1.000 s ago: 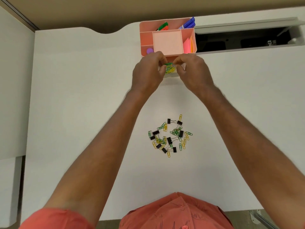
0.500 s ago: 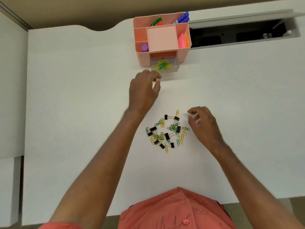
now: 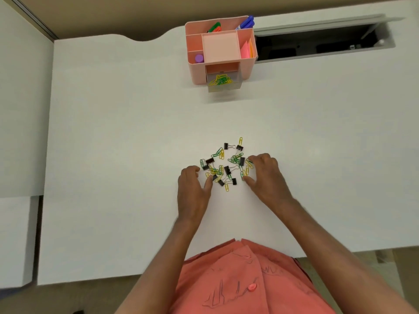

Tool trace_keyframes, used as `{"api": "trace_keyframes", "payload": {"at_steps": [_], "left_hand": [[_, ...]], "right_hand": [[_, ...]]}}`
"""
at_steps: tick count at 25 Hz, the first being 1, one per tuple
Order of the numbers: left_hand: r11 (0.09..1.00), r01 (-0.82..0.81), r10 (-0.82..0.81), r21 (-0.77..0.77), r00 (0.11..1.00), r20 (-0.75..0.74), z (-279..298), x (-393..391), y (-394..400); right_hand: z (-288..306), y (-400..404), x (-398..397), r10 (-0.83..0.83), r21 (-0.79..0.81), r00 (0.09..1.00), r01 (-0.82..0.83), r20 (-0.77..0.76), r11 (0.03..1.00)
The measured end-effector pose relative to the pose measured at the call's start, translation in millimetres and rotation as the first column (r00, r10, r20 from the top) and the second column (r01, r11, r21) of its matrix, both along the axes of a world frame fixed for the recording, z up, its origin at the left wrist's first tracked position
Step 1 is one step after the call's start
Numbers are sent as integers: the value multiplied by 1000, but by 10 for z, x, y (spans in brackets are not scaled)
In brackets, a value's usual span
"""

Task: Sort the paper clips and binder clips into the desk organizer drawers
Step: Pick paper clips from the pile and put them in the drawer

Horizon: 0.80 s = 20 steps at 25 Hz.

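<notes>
A pink desk organizer (image 3: 247, 66) stands at the far side of the white desk (image 3: 113, 155). Its clear lower drawer (image 3: 226, 87) is pulled out and holds several green and yellow paper clips (image 3: 221, 80). A loose pile of green and yellow paper clips and black binder clips (image 3: 226, 165) lies in the middle of the desk. My left hand (image 3: 192, 189) rests at the pile's left edge, fingers touching clips. My right hand (image 3: 265, 175) sits at the pile's right edge, fingertips on paper clips. Whether either hand has a clip pinched is unclear.
The organizer's top compartments hold markers (image 3: 246, 22), pink sticky notes (image 3: 247, 49) and a purple cap (image 3: 199, 58). An open cable tray slot (image 3: 322, 44) lies in the desk to the organizer's right. A white partition (image 3: 20, 109) borders the desk on the left.
Both hands left the open drawer, where they had dropped paper clips, and came back toward me. They now sit on either side of the pile.
</notes>
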<state>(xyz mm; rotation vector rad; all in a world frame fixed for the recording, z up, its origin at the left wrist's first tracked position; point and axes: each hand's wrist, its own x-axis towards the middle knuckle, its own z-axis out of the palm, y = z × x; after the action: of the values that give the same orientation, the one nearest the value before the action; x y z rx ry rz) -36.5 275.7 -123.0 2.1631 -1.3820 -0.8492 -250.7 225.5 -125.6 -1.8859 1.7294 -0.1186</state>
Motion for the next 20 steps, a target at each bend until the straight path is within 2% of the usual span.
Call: {"api": "trace_keyframes", "payload": {"at_steps": [9, 14, 20], "left_hand": [[991, 62, -78, 121, 988, 130, 68, -200, -238], [980, 114, -143, 165, 974, 175, 90, -263, -307], [963, 234, -247, 131, 965, 90, 80, -198, -352]], "right_hand": [[23, 59, 92, -40, -35, 997, 42, 60, 998], [56, 51, 120, -111, 17, 988, 110, 104, 994], [56, 45, 118, -141, 43, 982, 137, 125, 990]]}}
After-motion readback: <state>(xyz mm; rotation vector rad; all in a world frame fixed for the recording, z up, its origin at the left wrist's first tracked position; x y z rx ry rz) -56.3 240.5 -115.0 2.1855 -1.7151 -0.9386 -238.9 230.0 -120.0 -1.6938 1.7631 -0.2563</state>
